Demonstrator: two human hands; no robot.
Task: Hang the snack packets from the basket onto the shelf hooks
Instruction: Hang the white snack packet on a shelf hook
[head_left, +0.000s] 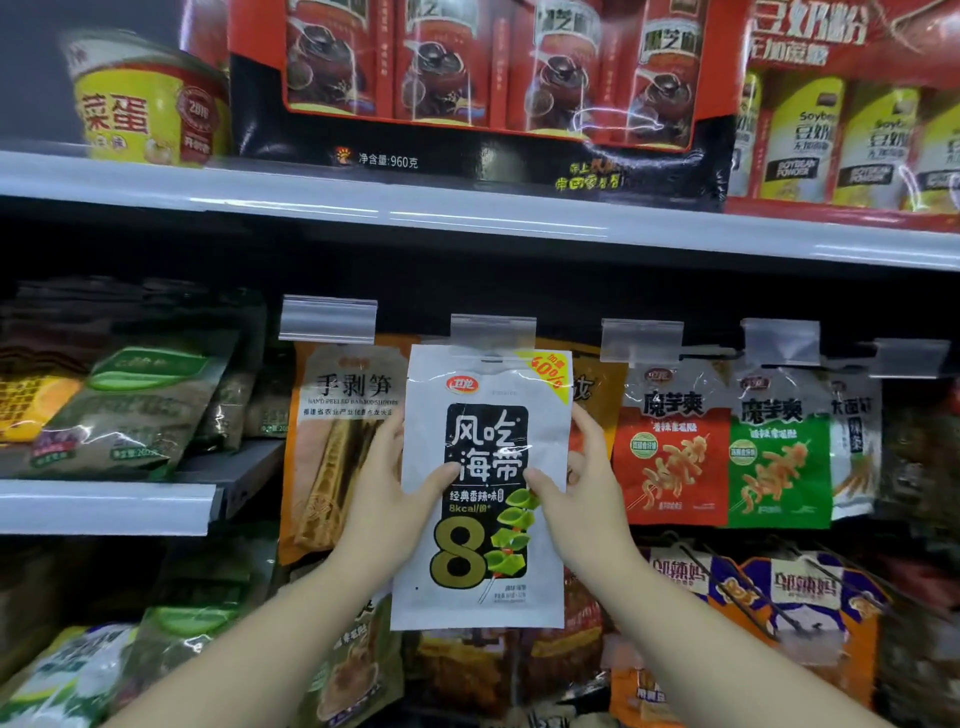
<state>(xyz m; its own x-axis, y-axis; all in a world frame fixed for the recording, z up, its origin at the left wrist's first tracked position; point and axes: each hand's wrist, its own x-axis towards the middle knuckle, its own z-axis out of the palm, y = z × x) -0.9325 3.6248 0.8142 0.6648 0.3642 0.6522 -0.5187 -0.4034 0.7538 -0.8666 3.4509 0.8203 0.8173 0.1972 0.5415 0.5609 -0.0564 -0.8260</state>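
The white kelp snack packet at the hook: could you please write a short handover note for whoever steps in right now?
Left hand: grips the white kelp snack packet by its left edge, thumb on the front.
Right hand: grips its right edge, thumb on the front.
Packet: held upright, its top at the hook under the clear price tag holder; whether the hole is on the hook cannot be told.
Beside it hang the bamboo shoot packet and the red konjac packet.
Left: check it is seated, let go, fetch the next. The basket is out of view.
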